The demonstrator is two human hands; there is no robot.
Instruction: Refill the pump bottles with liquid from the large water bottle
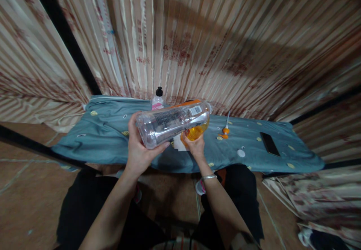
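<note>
My left hand (139, 146) is wrapped round the base of a large clear plastic bottle (172, 124) with a barcode label. The bottle is tilted almost flat, its neck pointing right. Beneath its neck end, my right hand (196, 146) grips a see-through orange bottle (196, 132), whose upper part is hidden behind the clear one. Whether liquid passes between them I cannot tell. White paper (179, 144) shows beside my right hand. An orange pump head with a dip tube (225, 131) lies on the cloth to the right.
A blue-green patterned cloth (113, 129) covers the low table. On it are a bottle with a black cap (159, 92), a white round cap (241, 153) and a black phone (270, 144). Behind hangs a pleated curtain (180, 46); dark poles (64, 35) frame the space.
</note>
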